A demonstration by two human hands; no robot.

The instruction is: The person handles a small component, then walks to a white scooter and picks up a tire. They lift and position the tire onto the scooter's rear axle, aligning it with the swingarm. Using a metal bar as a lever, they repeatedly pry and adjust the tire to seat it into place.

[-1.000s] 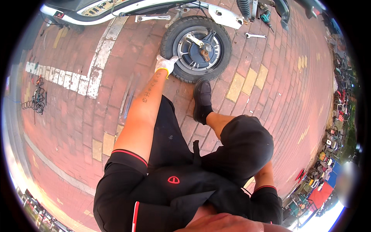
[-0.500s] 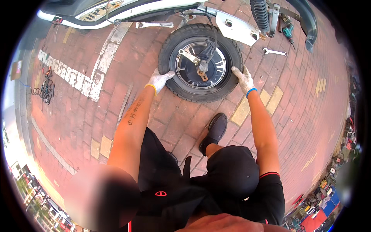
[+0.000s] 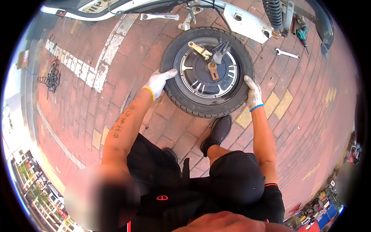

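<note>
A motor wheel with a black tyre (image 3: 205, 83) lies face up between my hands, its spoked-pattern hub facing me. My left hand (image 3: 159, 82), in a white glove with a yellow cuff, grips the tyre's left edge, thumb on top. At the right edge my right hand (image 3: 253, 92), gloved with a blue cuff, holds the tyre, its thumb over the sidewall. The fingers of both hands are partly hidden under the rubber. On the hub sit a gold-coloured arm (image 3: 199, 50), a rusty bracket (image 3: 213, 72) and a black cable (image 3: 228, 24) running up toward the scooter.
Above the wheel stands a scooter with a white metal arm (image 3: 247, 24) and a black spring shock (image 3: 273, 14). A spanner (image 3: 287, 53) and a green drill (image 3: 302, 34) lie right; a silver bar (image 3: 159, 17) lies upper left. Coiled cables (image 3: 50, 79) rest far left. My shoe (image 3: 218, 133) is below the tyre.
The wheel has come toward me and looks larger, with more gap between it and the scooter's white arm. Both hands have kept their hold on the tyre. The whole view has shifted slightly.
</note>
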